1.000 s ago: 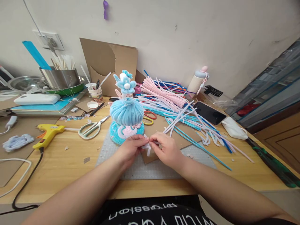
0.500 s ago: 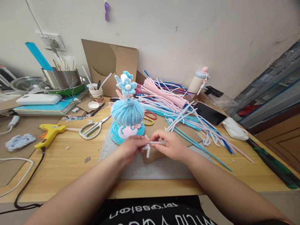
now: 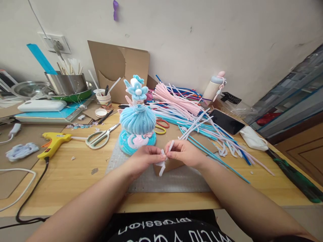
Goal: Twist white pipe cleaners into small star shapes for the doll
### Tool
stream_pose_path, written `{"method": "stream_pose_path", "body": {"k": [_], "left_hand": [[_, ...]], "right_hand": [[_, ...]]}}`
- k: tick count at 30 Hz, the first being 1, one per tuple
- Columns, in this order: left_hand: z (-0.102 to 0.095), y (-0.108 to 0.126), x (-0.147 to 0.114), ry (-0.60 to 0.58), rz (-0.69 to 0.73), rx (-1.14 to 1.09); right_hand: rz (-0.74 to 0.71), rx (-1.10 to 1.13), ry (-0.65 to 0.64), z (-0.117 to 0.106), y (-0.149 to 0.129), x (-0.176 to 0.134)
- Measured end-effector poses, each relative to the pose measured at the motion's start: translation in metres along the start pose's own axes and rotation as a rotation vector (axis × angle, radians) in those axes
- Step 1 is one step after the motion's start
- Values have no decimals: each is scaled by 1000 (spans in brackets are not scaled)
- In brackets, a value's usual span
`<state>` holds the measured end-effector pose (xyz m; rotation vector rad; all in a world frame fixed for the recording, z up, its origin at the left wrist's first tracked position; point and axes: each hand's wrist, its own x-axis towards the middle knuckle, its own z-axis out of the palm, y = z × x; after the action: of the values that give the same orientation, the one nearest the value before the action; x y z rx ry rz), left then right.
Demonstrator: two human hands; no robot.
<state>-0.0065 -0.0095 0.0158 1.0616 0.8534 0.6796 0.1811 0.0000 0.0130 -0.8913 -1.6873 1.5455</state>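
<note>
My left hand (image 3: 148, 157) pinches a bent white pipe cleaner (image 3: 162, 169) between thumb and fingers; its short ends stick out below and above the fingertips. Right beside it, my right hand (image 3: 183, 153) is closed on the same piece, with one pale end (image 3: 171, 145) pointing up past the fingers. The fingertips of both hands nearly meet, so the middle of the piece is partly hidden. Just behind my left hand stands a blue fluffy pipe-cleaner figure (image 3: 138, 119) with a flower on top and a round blue base (image 3: 123, 143).
A cutting mat (image 3: 176, 183) and cardboard lie under my hands. Behind them spreads a pile of pink, white and blue pipe cleaners (image 3: 176, 101). Scissors (image 3: 101, 137) and a yellow glue gun (image 3: 54, 143) lie left; a phone (image 3: 227, 121) and a bottle (image 3: 213, 88) are right.
My right hand has closed in on my left. The pipe-cleaner end that pointed sideways toward the right hand now stands up between the hands.
</note>
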Motion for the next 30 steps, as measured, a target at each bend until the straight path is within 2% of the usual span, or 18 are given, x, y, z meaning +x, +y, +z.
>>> {"method": "stream_pose_path", "body": {"k": [6, 14, 17, 21, 27, 30], "left_hand": [[-1, 1, -2, -97, -26, 96], [-3, 4, -5, -236, -80, 152], [-3, 4, -6, -250, -91, 198], [-1, 4, -6, -240, -87, 186], [3, 7, -7, -194, -89, -91], [3, 6, -7, -201, -107, -108]], "right_hand": [[42, 152, -134, -3, 3, 1], [90, 218, -225, -3, 3, -1], [112, 190, -265, -3, 4, -1], [104, 170, -237, -6, 5, -1], [53, 142, -123, -10, 1, 0], [6, 141, -63, -10, 1, 1]]}}
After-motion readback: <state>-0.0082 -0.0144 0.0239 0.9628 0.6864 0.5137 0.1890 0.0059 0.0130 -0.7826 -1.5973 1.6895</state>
